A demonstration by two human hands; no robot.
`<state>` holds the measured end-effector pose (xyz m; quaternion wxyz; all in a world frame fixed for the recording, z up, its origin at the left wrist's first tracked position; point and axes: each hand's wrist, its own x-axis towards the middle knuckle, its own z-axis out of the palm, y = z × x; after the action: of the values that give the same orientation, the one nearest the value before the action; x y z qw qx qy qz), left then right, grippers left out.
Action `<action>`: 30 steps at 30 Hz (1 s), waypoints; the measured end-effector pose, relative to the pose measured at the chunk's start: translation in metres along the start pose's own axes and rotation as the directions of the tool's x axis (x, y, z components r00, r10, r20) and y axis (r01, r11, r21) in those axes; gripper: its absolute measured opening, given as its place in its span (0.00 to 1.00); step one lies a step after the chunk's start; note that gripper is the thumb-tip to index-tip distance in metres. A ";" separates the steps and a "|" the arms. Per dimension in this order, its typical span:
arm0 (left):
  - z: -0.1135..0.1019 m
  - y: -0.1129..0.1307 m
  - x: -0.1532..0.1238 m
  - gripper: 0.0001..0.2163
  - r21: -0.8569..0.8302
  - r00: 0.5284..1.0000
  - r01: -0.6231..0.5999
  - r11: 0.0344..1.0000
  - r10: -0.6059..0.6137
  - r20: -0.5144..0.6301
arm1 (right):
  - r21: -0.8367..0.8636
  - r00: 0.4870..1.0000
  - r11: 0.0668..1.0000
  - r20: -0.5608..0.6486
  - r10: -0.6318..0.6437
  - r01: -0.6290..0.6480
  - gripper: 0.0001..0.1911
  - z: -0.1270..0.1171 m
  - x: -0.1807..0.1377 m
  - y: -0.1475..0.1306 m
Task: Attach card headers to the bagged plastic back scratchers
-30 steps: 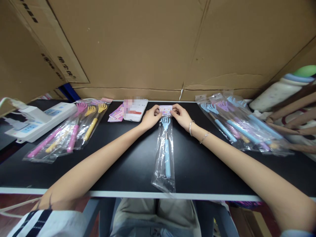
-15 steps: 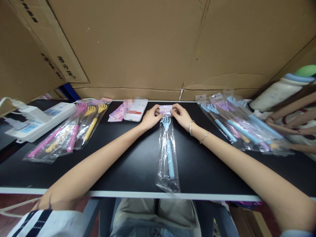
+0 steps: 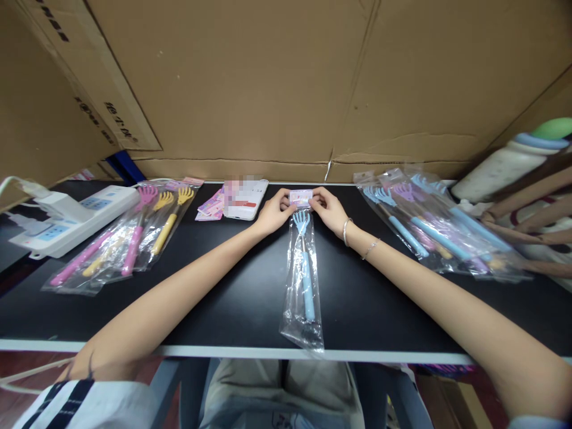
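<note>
1 card (image 3: 301, 197) in the finger-pinch of left hand (image 3: 273, 213) and right hand (image 3: 330, 213), 1 bagged blue scratcher (image 3: 307, 283) just beside

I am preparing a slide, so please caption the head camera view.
Left hand and right hand hold a printed card at the clawed end of a bagged blue back scratcher.

The one view looks from the head, above and behind the fingers (image 3: 322, 195), facing forward and down. Set well back, it takes in both forearms (image 3: 192, 277) behind them and cardboard (image 3: 268, 83) beyond.
</note>
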<state>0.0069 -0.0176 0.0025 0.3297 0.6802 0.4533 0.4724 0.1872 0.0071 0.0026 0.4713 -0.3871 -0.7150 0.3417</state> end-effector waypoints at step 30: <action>-0.001 0.009 -0.001 0.10 -0.138 0.998 0.050 0.989 -0.046 0.030 | 0.050 0.999 0.999 -0.052 -0.005 0.007 0.17 -0.001 -0.002 -0.010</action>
<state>0.0084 -0.0215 0.0101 0.3934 0.6508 0.4311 0.4855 0.1864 0.0003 0.0107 0.5004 -0.3817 -0.6948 0.3481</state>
